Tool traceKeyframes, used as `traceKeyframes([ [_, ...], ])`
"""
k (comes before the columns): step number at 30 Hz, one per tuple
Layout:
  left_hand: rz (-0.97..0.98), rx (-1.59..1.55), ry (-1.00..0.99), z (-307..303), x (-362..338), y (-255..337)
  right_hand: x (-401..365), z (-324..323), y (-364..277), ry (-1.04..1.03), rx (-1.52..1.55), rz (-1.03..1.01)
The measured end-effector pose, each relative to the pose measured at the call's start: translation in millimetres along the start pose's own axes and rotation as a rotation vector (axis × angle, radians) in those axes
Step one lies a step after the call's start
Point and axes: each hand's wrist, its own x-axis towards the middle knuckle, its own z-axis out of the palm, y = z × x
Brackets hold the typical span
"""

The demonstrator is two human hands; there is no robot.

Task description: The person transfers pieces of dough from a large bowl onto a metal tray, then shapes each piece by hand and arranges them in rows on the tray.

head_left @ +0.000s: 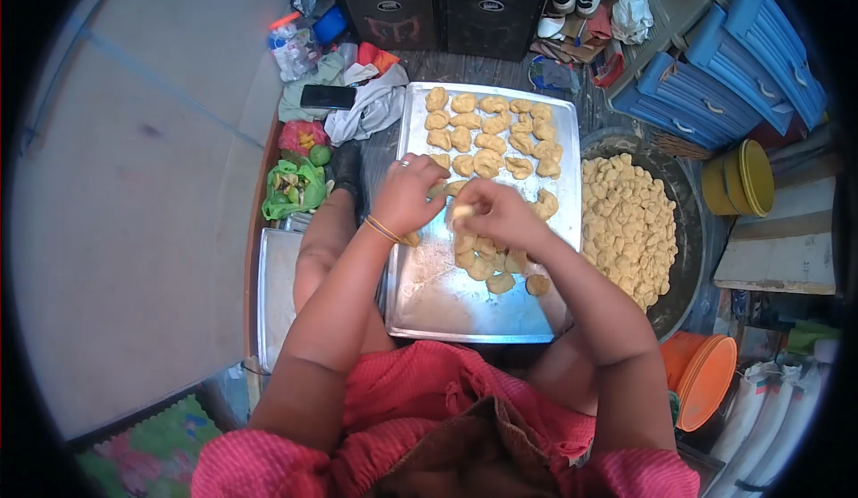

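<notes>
**Both hands meet over a tray of shaped dough**

A metal tray (465, 306) lies in front of the seated person, its far half filled with rows of shaped dough pieces (490, 136) and its near half bare and floury. More pieces lie in a loose cluster just below the hands. To the right, touching the tray's edge, a round dark pan (684, 230) holds a heap of small dough lumps (626, 221). To the left are a second tray (277, 283), a green bag (293, 185), a crumpled cloth (371, 109) and a black phone (328, 97). Blue drawers (715, 87) stand at the far right, with orange bowls (706, 377) nearer.

The right hand (505, 218) is pinched on a pale dough piece (461, 213), held just above the middle of the tray. The left hand (407, 196), with a thin band at its wrist, is curled close beside it; whether its fingers grip the piece cannot be told. Fingers cover most of the piece, so its long axis and the way it points cannot be made out. Both forearms cross the tray's near edge and hide part of it.
</notes>
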Motion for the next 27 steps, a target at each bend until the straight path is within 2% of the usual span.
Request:
traceKeyframes([
  [2,0.132,-0.019,-0.084,0,0,7,7,-22,9,0.076,0.079,0.038],
  [4,0.141,0.013,-0.069,16,0,7,7,-27,15,0.156,0.160,0.072],
  [6,0.096,0.121,-0.046,28,1,7,6,-28,19,0.280,-0.398,-0.015],
  [7,0.098,0.123,-0.048,31,2,8,6,-28,21,0.282,-0.396,-0.015],
  [10,0.079,0.117,-0.007,36,3,11,6,-28,20,0.248,-0.711,-0.296],
  [11,0.078,0.141,-0.009,37,4,12,3,-30,17,0.249,-0.712,-0.292],
  [13,0.078,0.160,-0.010,36,6,17,-8,-31,-17,0.025,-0.597,0.222],
  [14,0.089,0.165,0.029,35,5,20,-14,-30,-11,0.026,-0.599,0.224],
  [16,0.104,0.170,0.069,35,6,25,-24,-29,8,-0.112,-0.950,-0.097],
  [18,0.256,0.096,0.005,36,6,27,-24,-31,13,-0.090,-0.934,-0.158],
  [20,0.272,0.107,-0.056,39,6,30,-22,-40,5,-0.081,-0.716,0.098],
  [21,0.279,0.119,-0.114,39,6,32,-21,-46,-1,-0.078,-0.716,0.102],
  [23,0.272,0.143,-0.138,38,7,33,-20,-60,-9,0.099,-0.525,0.244],
  [24,0.262,0.170,-0.161,37,7,34,-20,-64,-3,0.099,-0.527,0.247],
  [26,0.254,0.164,-0.158,37,7,36,-18,-68,19,0.421,-0.487,-0.096],
  [27,0.246,0.160,-0.156,37,7,37,-17,-66,28,0.440,-0.513,-0.155],
])
